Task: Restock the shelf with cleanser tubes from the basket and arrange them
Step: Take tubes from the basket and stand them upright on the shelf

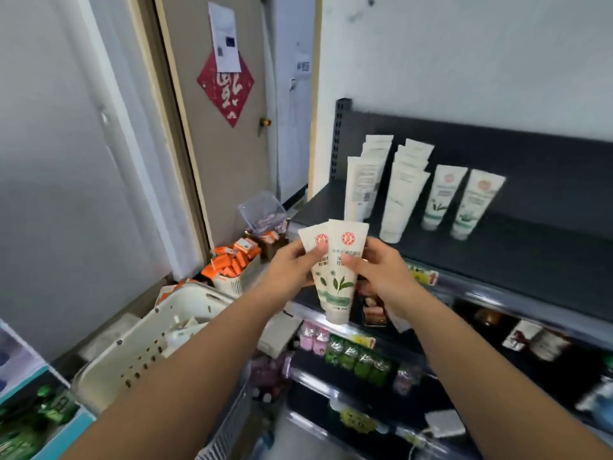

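Seen from a head-worn camera, two bare forearms reach forward in front of a dark shop shelf (517,260). Between them the hands hold two white cleanser tubes (338,280), fanned slightly, caps pointing down, each printed with a red round logo and green leaves. The left hand (292,267) grips the rear tube, its thumb pressed on the front near the logo. The right hand (381,270) grasps the front tube, thumb across its printed face and fingers behind. The tubes are in the air, just in front of the top shelf's left end.

On that shelf more tubes stand on their caps: two rows of plain white tubes (384,184) at the left, and beside them two tubes with green leaf labels (461,200). To the lower left sits a cream plastic basket (139,353) with slotted sides; its contents are blurred. Orange packets (232,263) fill a bin beyond it. Lower shelves hold small green and pink packages (351,353).
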